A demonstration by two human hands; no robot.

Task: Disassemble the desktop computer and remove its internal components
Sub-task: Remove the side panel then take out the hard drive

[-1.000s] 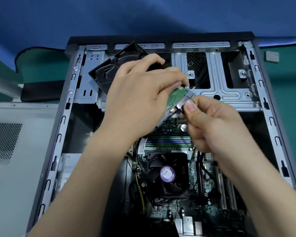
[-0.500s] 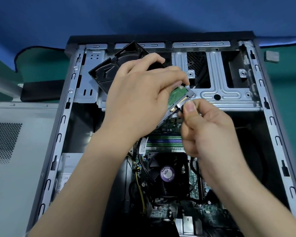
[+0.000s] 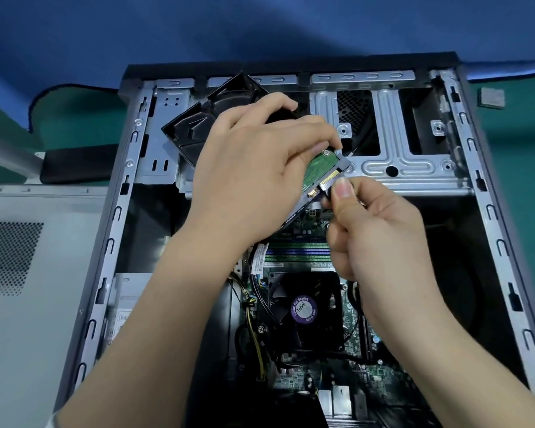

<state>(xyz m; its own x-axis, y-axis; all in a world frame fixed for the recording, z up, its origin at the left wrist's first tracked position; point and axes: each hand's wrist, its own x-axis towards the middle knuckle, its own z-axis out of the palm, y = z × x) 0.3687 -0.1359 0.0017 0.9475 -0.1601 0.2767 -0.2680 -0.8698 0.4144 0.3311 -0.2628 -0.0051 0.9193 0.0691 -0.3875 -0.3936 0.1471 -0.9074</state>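
A teal desk (image 3: 522, 143) under a blue backdrop carries the open computer case (image 3: 112, 230). My left hand (image 3: 254, 177) grips the tilted hard drive (image 3: 322, 171), hiding most of it; its green board and gold contacts show. Right of it, my right hand (image 3: 380, 230) pinches a barely visible black plug (image 3: 328, 197).

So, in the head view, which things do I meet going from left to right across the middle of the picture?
Detached side panel → left rail of the case → left hand holding the hard drive → right hand pinching at the drive's connector edge → right rail of the case.
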